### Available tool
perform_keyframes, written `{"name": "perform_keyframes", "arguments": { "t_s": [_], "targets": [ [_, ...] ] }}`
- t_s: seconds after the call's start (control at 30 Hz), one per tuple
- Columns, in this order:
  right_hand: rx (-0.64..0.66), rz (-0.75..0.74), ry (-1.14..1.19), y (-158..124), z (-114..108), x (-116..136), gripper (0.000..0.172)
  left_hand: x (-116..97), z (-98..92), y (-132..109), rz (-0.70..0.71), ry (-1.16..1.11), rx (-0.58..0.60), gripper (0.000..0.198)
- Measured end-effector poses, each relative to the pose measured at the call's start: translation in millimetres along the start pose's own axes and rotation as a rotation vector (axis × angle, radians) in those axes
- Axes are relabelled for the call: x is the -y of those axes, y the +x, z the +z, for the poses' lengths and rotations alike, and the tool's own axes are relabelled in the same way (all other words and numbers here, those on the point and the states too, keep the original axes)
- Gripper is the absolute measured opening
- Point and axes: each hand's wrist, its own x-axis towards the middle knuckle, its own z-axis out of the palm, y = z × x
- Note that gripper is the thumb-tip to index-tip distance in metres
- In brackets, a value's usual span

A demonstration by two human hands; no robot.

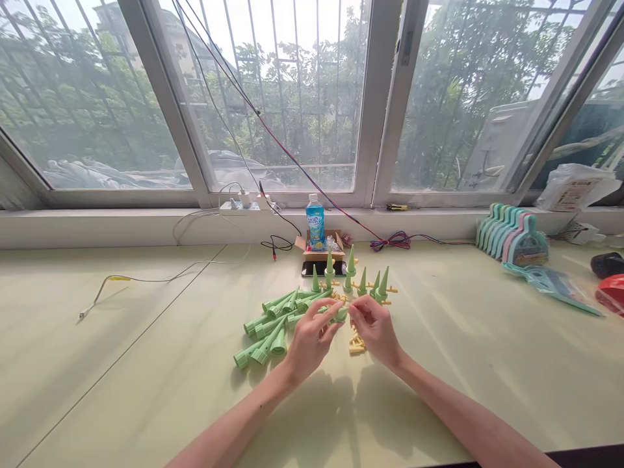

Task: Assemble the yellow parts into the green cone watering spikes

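My left hand (312, 336) is closed around a green cone (341, 314), whose wide end shows between the fingers. Right beside it, my right hand (375, 328) has its thumb and fingertips pinched together at the cone's edge; whatever is between them is too small to make out. Several green cones (266, 328) lie in a pile to the left of my hands. Behind my hands, several more green cones (383, 286) stand upright, some with yellow pieces sticking out sideways. Small yellow parts (357, 342) lie on the table between my wrists.
A pale green table (160, 390) spans the view. Beyond the cones are a black phone (312, 268) and a small box holding a blue bottle (316, 224). Pastel hangers (511, 234), a teal dustpan (550, 286) and a red object (611, 294) are at the right. A white cable (146, 279) crosses the left.
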Motion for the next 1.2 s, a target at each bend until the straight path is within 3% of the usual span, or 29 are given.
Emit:
{"name": "perform_keyframes", "arguments": {
  "t_s": [0.13, 0.3, 0.5, 0.9, 1.2],
  "targets": [
    [-0.037, -0.014, -0.047, -0.3, -0.5, -2.5, 0.023, -8.8, -0.3, 3.2, -0.100, -0.071, -0.004, 0.031],
    [-0.084, -0.063, -0.122, 0.4, -2.1, 0.6, 0.021, -16.2, -1.1, 7.6, -0.377, -0.350, 0.028, 0.042],
    [-0.047, -0.142, -0.171, -0.8, -2.9, 0.5, 0.018, -16.5, -0.9, 12.5, -0.581, -0.737, 0.196, 0.053],
    [0.002, -0.126, -0.134, -2.5, -0.2, -0.5, 0.026, -12.8, -3.9, 11.6, -0.621, -0.796, 0.205, 0.051],
    [0.011, -0.025, -0.011, -4.1, 2.1, -2.5, 0.025, -13.2, 1.4, 8.1, -0.507, -0.688, 0.116, 0.042]
  ]
}}
